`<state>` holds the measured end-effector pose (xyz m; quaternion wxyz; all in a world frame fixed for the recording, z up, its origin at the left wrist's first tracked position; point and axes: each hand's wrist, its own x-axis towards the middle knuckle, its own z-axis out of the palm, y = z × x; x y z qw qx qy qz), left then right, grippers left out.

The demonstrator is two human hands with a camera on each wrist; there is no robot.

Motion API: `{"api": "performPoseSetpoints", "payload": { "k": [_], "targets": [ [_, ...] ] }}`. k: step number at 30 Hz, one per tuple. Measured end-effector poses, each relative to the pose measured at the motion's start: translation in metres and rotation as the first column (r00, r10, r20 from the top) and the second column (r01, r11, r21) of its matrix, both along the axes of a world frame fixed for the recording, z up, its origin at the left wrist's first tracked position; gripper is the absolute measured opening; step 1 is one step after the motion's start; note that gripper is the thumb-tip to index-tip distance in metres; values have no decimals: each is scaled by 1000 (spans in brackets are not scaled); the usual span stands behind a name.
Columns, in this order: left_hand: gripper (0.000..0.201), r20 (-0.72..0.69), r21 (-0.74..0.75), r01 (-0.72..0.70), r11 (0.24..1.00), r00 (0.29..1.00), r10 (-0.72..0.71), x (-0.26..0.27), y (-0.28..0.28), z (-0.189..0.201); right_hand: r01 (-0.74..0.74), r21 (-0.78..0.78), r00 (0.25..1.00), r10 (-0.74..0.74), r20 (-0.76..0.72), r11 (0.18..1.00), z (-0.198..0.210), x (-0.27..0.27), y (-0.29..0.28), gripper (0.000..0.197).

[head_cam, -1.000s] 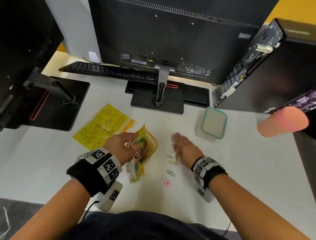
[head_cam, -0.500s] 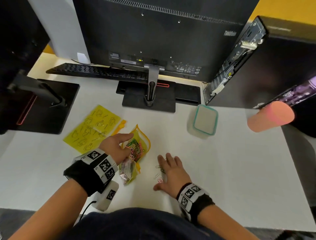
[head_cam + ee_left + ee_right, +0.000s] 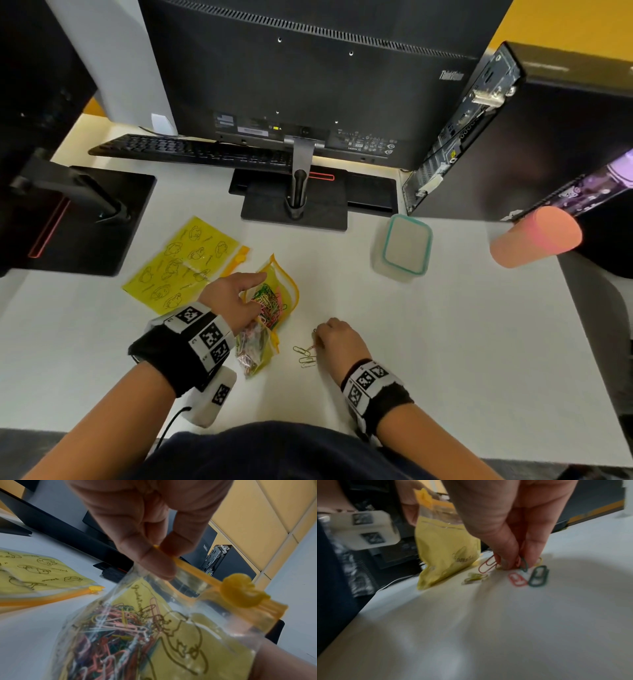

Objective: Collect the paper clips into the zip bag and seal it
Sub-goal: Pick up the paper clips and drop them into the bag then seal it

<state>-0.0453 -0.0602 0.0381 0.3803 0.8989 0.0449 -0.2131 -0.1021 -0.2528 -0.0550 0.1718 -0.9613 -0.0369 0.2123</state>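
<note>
A clear zip bag (image 3: 278, 298) with a yellow printed back and an orange zip track stands open on the white table, holding a heap of coloured paper clips (image 3: 120, 626). My left hand (image 3: 257, 296) pinches the bag's rim at the orange track (image 3: 187, 563), thumb and finger on either side. Just right of the bag, several loose paper clips (image 3: 305, 356) lie on the table. My right hand (image 3: 318, 337) is bent down over them, and its fingertips (image 3: 510, 559) pinch a green clip (image 3: 524, 564) among red, green and yellow ones.
A second yellow zip bag (image 3: 181, 263) lies flat to the left. A lidded box with a teal rim (image 3: 406, 246) and a pink cup (image 3: 534, 236) sit to the right. Monitor stands (image 3: 294, 205), a keyboard (image 3: 188, 150) and a computer tower (image 3: 513, 137) line the back.
My right hand has drawn back toward me, dragging the scattered clips into a small group, and its flat fingers have curled into a pinch. The left hand keeps hold of the bag.
</note>
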Motion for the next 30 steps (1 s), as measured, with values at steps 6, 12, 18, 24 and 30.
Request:
{"api": "performPoseSetpoints", "payload": {
  "k": [6,12,18,24,30],
  "targets": [
    [50,9,10,24,1000,1000,-24,0,-1,0,457,282,889,-443,-113,844,32,26,-16,19],
    [56,-4,44,86,995,996,-85,2,0,-2,485,646,850,-492,-189,589,93,52,15,35],
    [58,22,61,93,994,995,-94,1,2,-1,403,620,895,-431,-114,673,93,59,37,29],
    [58,39,45,76,996,996,-78,-2,7,-3,442,176,897,-429,-108,879,52,7,-37,37],
    [58,40,38,75,996,996,-77,-2,6,-3,431,125,890,-398,-223,894,25,-22,-26,22]
  ]
}}
